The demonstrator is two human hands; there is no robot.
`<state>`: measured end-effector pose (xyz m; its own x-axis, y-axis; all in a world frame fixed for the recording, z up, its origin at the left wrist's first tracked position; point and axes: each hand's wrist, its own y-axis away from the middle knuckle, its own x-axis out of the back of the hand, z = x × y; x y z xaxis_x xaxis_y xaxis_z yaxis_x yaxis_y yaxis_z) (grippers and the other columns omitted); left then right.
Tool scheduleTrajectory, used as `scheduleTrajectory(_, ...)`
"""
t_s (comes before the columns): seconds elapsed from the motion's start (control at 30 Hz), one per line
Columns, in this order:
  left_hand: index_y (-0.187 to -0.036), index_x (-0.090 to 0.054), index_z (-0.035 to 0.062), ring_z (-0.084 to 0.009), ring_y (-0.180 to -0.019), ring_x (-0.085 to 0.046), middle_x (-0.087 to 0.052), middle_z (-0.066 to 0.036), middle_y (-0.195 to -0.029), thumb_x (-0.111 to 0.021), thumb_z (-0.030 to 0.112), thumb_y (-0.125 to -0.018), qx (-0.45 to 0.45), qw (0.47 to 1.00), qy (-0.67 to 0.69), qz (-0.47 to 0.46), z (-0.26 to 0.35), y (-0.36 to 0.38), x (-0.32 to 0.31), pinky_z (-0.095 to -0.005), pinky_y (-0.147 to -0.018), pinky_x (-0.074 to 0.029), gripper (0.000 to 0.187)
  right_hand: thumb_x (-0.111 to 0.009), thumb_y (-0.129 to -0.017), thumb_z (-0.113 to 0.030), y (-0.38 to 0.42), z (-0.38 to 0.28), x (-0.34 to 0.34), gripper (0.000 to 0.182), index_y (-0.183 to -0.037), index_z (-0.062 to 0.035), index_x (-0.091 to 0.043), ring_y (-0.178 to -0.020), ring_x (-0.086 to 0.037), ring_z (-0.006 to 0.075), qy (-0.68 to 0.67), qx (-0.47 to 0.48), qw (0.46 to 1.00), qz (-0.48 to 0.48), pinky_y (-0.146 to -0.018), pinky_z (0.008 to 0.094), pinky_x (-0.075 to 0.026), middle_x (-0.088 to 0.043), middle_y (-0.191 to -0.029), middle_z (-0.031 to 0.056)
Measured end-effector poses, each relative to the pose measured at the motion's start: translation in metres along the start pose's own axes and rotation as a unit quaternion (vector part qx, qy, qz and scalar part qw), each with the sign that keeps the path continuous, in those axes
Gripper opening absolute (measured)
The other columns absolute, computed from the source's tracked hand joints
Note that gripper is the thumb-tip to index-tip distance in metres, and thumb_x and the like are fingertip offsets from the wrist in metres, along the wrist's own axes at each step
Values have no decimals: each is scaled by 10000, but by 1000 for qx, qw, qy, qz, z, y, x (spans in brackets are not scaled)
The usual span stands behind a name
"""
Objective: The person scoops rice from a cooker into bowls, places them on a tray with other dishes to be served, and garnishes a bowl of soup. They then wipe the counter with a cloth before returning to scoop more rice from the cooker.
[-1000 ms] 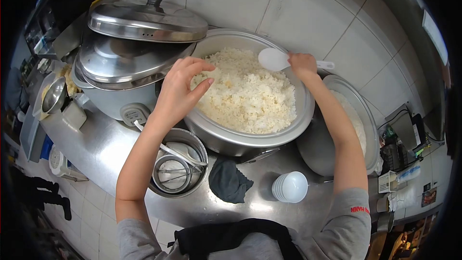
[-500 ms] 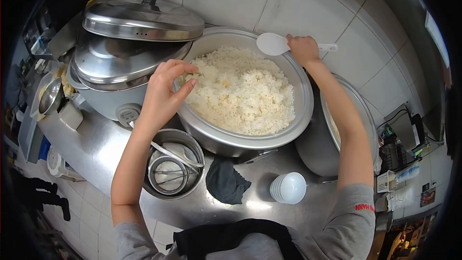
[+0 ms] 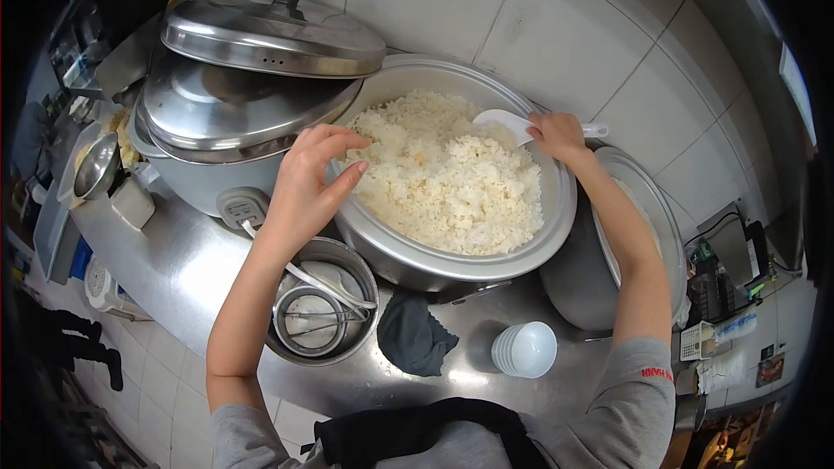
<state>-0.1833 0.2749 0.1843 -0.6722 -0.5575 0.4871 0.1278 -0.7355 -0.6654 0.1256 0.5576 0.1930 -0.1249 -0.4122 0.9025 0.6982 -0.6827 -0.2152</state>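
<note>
Cooked rice (image 3: 460, 182) fills a large round metal pot (image 3: 434, 267). My right hand (image 3: 559, 136) grips a white rice paddle (image 3: 506, 122) by its handle over the pot's far right side, and the blade's tip touches the rice. At the pot's left rim is my left hand (image 3: 314, 175), its thumb and fingers apart with nothing between them. Two metal lids, an upper lid (image 3: 278, 37) with a black handle and a lower lid (image 3: 234, 111), lie stacked on a grey rice cooker (image 3: 187, 175) to the left.
A metal pot (image 3: 375, 330) with ladles stands below my left forearm. Beside it lie a dark cloth (image 3: 415, 334) and a stack of white bowls (image 3: 528, 349) on the steel counter (image 3: 347, 375). Another large pot (image 3: 573, 291) sits under my right forearm. A tiled wall (image 3: 556, 35) rises behind.
My right hand has brought the paddle down from above the pot's far rim, so its tip now meets the rice. My left hand stays in much the same pose by the left rim.
</note>
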Motion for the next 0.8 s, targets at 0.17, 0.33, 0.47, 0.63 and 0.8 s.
scheduleTrajectory(0.17, -947, -646, 27, -263, -882, -550, -601, -100, -968, -653, 79, -755, 11, 999, 17, -26, 4, -13, -14, -338, -720, -439, 200, -576, -822, -275, 13, 7, 12, 186, -893, -108, -618, -750, -607, 326, -45, 8, 999, -4, -660, 441, -451, -633, -736, 130)
scheduleTrajectory(0.33, -951, -648, 36, -244, -840, -548, -603, -95, -956, -648, 99, -765, -22, 999, 14, -23, -1, -23, -30, -323, -641, -437, 197, -579, -817, -272, 19, -2, 5, 174, -874, -113, -622, -746, -602, 329, -88, 1, 996, 13, -659, 444, -447, -634, -742, 121)
scheduleTrajectory(0.47, -954, -648, 42, -235, -817, -544, -602, -96, -944, -645, 107, -769, -20, 999, 12, -28, 9, -23, -24, -314, -623, -433, 197, -585, -810, -269, 41, -8, 26, 177, -872, -106, -622, -725, -605, 331, -116, 20, 993, -9, -642, 447, -452, -625, -702, 131)
scheduleTrajectory(0.63, -955, -648, 43, -235, -820, -543, -601, -98, -950, -646, 107, -768, -18, 999, 7, -40, 16, -20, -26, -320, -637, -431, 197, -587, -806, -260, 61, -26, 44, 177, -868, -98, -624, -698, -607, 329, -80, 23, 996, -13, -624, 443, -459, -612, -651, 133)
scheduleTrajectory(0.8, -970, -640, 38, -256, -874, -553, -604, -102, -950, -654, 127, -763, -48, 997, 5, -61, 22, -22, -41, -345, -754, -437, 226, -594, -763, -247, 61, -12, 22, 198, -897, -112, -650, -759, -630, 290, -190, -9, 977, -93, -665, 408, -475, -644, -748, 133)
